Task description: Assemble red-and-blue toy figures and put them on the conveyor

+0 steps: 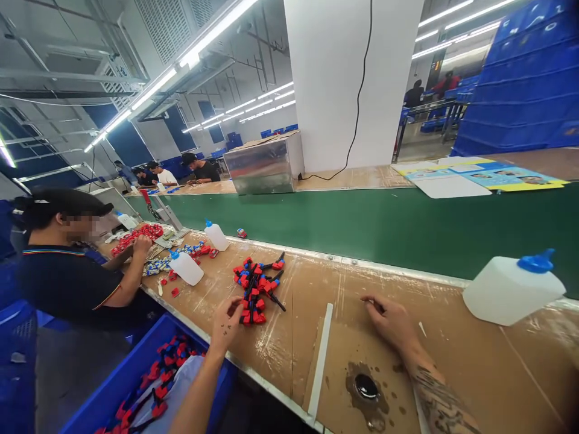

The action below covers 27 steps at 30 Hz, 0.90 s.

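A pile of small red, blue and black plastic parts (257, 283), some with black stems sticking out, lies on the brown workbench (312, 283). My left hand (226, 322) is at the pile's near left edge, thumb and forefinger curved apart with fingertips by the red pieces; whether they touch one is hard to see. Over the bench to the right, my right hand (389, 320) has loosely bent fingers, thumb and forefinger apart, with nothing visible between them. Below it, a dark round dish of liquid (366, 387) sits in a wet patch.
A white bottle with a blue cap (511, 292) stands at right. A pale strip (321, 361) lies along the bench. A blue crate (122, 386) of similar parts is at lower left. A co-worker (67, 259) handles parts at left. Beyond runs a green belt (344, 223).
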Each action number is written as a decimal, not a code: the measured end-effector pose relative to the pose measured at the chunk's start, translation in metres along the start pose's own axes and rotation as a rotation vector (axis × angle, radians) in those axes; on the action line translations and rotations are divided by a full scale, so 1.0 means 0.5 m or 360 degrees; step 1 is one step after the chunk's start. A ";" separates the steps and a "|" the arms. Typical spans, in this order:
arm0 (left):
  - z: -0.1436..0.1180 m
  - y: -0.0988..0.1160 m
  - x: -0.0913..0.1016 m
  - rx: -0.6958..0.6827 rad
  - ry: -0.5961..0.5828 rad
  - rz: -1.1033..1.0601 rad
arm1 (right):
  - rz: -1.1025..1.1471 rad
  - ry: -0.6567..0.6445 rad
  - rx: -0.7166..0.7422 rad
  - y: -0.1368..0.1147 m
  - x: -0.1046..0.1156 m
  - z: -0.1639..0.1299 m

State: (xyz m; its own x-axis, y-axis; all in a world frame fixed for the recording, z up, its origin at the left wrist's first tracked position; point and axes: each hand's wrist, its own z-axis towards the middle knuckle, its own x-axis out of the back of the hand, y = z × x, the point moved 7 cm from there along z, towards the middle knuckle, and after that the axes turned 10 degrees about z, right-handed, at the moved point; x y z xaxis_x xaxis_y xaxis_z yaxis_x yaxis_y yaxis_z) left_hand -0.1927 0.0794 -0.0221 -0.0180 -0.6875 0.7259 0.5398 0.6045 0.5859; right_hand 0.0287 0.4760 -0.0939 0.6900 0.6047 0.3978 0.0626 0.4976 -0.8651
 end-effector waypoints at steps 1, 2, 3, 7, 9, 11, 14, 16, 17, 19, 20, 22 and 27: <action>-0.006 -0.018 0.013 0.0037 -0.0001 0.0059 | -0.0007 -0.0001 0.0004 0.000 0.000 -0.001; -0.010 -0.030 0.019 0.0052 -0.0022 0.0116 | -0.0010 -0.0002 0.0009 0.000 -0.001 -0.001; -0.013 -0.034 0.018 0.0045 -0.0065 0.0165 | -0.0009 0.0001 0.0012 -0.001 0.000 -0.002; -0.019 -0.016 -0.020 -0.0104 -0.0343 0.0261 | 0.0019 0.0034 0.0008 -0.011 0.005 -0.005; -0.022 -0.006 -0.036 -0.0158 -0.0443 0.0284 | 0.0028 0.0057 -0.0007 -0.017 0.009 -0.006; -0.030 -0.001 -0.040 -0.0199 -0.0516 0.0310 | 0.0039 0.0064 -0.0021 -0.021 0.011 -0.007; -0.047 -0.001 -0.032 -0.0243 -0.0609 0.0374 | 0.0068 0.0063 -0.0041 -0.021 0.013 -0.007; -0.059 -0.003 -0.028 -0.0288 -0.0699 0.0488 | 0.0085 0.0059 -0.0057 -0.017 0.013 -0.005; -0.064 -0.004 -0.026 -0.0309 -0.0742 0.0554 | 0.0090 0.0063 -0.0065 -0.015 0.014 -0.004; -0.071 -0.006 -0.024 -0.0340 -0.0808 0.0656 | 0.0094 0.0070 -0.0079 -0.009 0.014 0.000; -0.073 -0.005 -0.021 -0.0341 -0.0817 0.0680 | 0.0097 0.0077 -0.0084 -0.006 0.015 0.001; -0.073 -0.004 -0.013 -0.0308 -0.0779 0.0695 | 0.0098 0.0091 -0.0092 -0.002 0.016 0.004; -0.062 -0.015 0.011 0.0039 -0.0478 0.0711 | 0.0116 0.0120 -0.0080 0.010 0.017 0.004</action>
State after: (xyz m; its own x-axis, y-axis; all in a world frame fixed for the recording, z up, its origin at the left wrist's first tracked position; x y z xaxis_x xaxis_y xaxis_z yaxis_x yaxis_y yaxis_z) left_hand -0.1708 0.0585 -0.0336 -0.0328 -0.2183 0.9753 0.5301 0.8235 0.2022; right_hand 0.0334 0.4851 -0.0943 0.7462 0.5888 0.3105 0.0451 0.4207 -0.9061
